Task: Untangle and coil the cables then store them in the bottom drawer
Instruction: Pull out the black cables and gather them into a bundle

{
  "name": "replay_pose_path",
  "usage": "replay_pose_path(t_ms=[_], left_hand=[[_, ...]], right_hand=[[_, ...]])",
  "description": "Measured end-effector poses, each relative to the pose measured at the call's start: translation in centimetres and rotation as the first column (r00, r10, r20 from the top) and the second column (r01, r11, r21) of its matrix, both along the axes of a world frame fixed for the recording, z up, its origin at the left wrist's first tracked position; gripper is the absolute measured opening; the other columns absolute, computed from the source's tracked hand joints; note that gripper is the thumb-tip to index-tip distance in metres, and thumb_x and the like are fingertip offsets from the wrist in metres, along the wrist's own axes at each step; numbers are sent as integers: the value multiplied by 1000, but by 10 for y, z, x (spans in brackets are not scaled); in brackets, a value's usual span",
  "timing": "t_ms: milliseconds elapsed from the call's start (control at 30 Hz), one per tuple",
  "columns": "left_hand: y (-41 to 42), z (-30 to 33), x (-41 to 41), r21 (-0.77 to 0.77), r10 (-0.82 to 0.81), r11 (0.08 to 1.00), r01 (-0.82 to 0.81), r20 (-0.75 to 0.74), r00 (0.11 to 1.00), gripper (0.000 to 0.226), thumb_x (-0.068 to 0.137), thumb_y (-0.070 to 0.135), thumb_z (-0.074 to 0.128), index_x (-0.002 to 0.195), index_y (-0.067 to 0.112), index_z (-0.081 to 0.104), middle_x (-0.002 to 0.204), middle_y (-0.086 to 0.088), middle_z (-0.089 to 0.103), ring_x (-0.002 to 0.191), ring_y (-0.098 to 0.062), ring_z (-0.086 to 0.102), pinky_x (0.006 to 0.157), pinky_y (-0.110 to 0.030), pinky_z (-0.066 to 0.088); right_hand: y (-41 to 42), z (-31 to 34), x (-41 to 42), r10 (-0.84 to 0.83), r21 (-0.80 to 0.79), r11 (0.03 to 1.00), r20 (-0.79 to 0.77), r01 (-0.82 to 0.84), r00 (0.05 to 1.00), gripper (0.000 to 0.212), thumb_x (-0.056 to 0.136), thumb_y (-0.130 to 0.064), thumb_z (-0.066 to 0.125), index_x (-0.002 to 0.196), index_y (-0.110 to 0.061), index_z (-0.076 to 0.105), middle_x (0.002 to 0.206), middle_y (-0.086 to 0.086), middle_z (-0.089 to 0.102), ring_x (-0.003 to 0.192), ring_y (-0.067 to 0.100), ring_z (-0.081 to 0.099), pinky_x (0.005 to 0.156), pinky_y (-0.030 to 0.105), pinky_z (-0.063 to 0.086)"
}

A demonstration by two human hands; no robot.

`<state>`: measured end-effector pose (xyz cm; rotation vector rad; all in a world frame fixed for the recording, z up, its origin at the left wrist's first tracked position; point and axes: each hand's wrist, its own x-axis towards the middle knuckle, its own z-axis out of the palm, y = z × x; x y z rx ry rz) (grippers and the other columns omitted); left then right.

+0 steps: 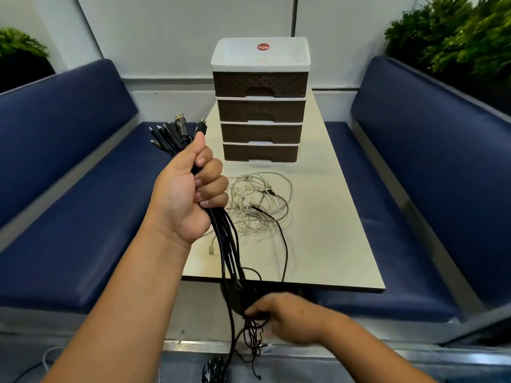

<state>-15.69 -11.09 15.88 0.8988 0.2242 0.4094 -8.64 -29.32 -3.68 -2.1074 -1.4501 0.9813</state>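
Note:
My left hand (190,189) grips a bundle of black cables (229,250) in a fist, held up over the table's left edge. Their plugs (177,134) fan out above the fist. The bundle hangs down past the table's front edge, where my right hand (284,316) pinches the lower strands. A tangle of white cables (260,203) lies on the table (331,230), with one black cable running through it. Behind it stands a drawer unit (261,106) with brown fronts, all shut; the bottom drawer (261,152) is lowest.
Blue padded benches (69,189) run along both sides of the narrow table. Green plants (456,31) sit behind the right bench back and at the far left. More cable ends (213,366) trail on the floor below my hands.

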Motion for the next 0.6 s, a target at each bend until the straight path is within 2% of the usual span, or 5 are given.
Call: replay_pose_path(t_ms=[100,233,333,500,600], left_hand=[[-1,0,-1,-3,-5,1000,5,-1,1000,45,101,41,38,60,23,35,45,9,21,33,-3,16,37,-18,8],[-3,-1,-3,7,9,1000,-9,-18,1000,45,101,41,38,60,23,34,46,9,20,34,-3,15,37,-18,8],[-4,-1,-4,12,19,1000,-19,-28,999,45,101,41,37,60,23,34,46,9,20,34,-3,15,37,-17,8],[-4,-1,-6,8,24,1000,-24,-27,999,45,101,40,38,59,23,35,46,9,20,35,-3,15,38,-18,8],[-2,-1,-5,8,22,1000,-21,-27,999,46,101,41,38,59,23,35,46,9,20,34,-3,15,36,-17,9]], right_hand=[[16,10,22,-380,198,909,36,366,924,37,87,-5,48,116,-21,65,117,-1,62,87,10,57,81,20,43],[34,-1,47,-642,239,765,208,598,738,26,94,-20,51,120,-14,53,112,11,50,90,31,59,69,30,39],[40,-17,65,-754,137,653,25,744,657,32,90,-15,56,121,-8,50,104,15,63,91,31,63,69,28,43],[42,3,80,-766,117,319,-553,941,328,16,92,-5,56,107,-4,63,83,9,70,63,20,66,55,26,48],[35,27,84,-710,260,197,-627,945,321,15,96,-9,52,107,-9,61,87,7,68,62,16,64,64,25,47]])
